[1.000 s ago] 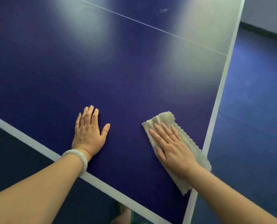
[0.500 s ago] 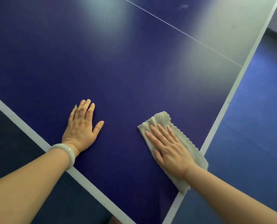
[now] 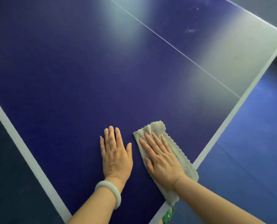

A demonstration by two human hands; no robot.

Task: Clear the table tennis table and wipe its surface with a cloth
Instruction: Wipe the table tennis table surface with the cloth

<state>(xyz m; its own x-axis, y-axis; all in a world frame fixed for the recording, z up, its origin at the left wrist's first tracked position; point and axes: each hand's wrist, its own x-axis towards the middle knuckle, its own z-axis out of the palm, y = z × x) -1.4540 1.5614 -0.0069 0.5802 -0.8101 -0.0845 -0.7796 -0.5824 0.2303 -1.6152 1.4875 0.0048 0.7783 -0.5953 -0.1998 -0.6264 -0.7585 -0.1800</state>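
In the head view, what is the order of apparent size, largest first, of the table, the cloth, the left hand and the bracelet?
1. table
2. cloth, though partly covered
3. left hand
4. bracelet

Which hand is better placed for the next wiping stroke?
Right: the right hand presses flat on the beige scalloped-edge cloth, while the left hand rests flat and bare on the dark blue table tennis table, holding nothing.

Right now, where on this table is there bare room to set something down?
Crowded: the near corner, left hand flat beside right hand pressing the cloth. Bare: the table tennis table beyond them, from white edge stripe to thin centre line.
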